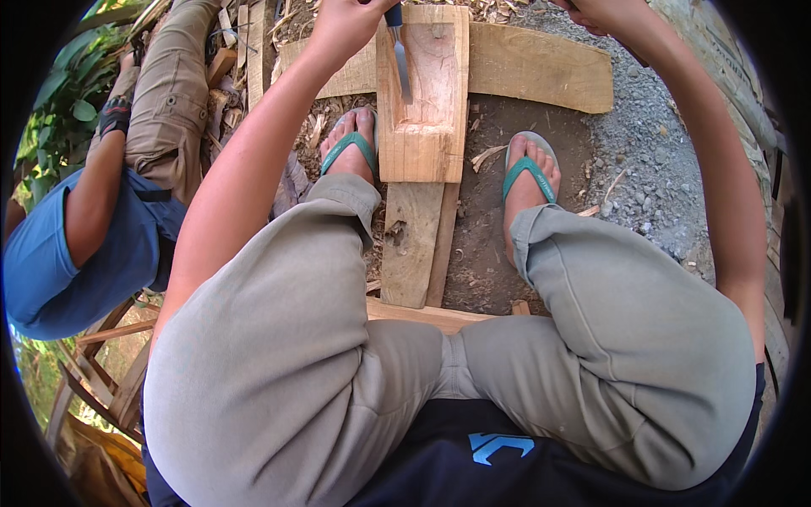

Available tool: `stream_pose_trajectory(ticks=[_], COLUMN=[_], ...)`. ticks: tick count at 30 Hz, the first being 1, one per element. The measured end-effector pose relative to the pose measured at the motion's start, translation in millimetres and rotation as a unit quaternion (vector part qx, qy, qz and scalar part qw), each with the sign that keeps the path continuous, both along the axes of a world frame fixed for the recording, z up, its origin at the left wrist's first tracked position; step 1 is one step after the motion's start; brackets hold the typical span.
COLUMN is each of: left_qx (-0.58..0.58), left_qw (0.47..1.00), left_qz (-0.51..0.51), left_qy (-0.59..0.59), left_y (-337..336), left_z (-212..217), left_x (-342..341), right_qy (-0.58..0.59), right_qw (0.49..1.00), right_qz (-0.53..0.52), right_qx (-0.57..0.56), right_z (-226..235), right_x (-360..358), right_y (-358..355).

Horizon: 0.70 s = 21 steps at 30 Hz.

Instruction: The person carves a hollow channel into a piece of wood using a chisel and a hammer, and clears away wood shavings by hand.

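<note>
Knees in grey trousers frame the near view, feet in green sandals [530,169] beyond. Between them lies a hollowed wooden block [422,93], long axis running away from the sitter. Left hand [348,21] grips a chisel [399,51], blade pointing down into the hollow. Right hand [601,12] is raised at the top edge; its grip cannot be made out.
</note>
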<state>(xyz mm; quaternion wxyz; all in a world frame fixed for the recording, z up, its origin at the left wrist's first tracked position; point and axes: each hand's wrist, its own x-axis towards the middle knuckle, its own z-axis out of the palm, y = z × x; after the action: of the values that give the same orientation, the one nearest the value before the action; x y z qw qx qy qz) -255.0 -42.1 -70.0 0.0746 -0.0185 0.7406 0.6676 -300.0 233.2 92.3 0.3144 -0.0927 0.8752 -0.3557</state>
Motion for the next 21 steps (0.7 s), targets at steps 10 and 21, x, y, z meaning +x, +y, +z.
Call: stream_pose_trajectory(ticks=[10, 21], left_qx=[-0.026, -0.023], left_qw=[0.999, 0.999], left_qz=[-0.032, -0.043], left_qy=[-0.018, -0.013], left_y=[1, -7], left_z=[2, -8], left_x=[-6, -9], right_qy=[0.052, 0.023], right_qw=[0.992, 0.998], right_qz=[0.077, 0.043], right_qx=[0.080, 0.040], right_z=[13, 4], right_x=[-20, -19], right_y=[-6, -6])
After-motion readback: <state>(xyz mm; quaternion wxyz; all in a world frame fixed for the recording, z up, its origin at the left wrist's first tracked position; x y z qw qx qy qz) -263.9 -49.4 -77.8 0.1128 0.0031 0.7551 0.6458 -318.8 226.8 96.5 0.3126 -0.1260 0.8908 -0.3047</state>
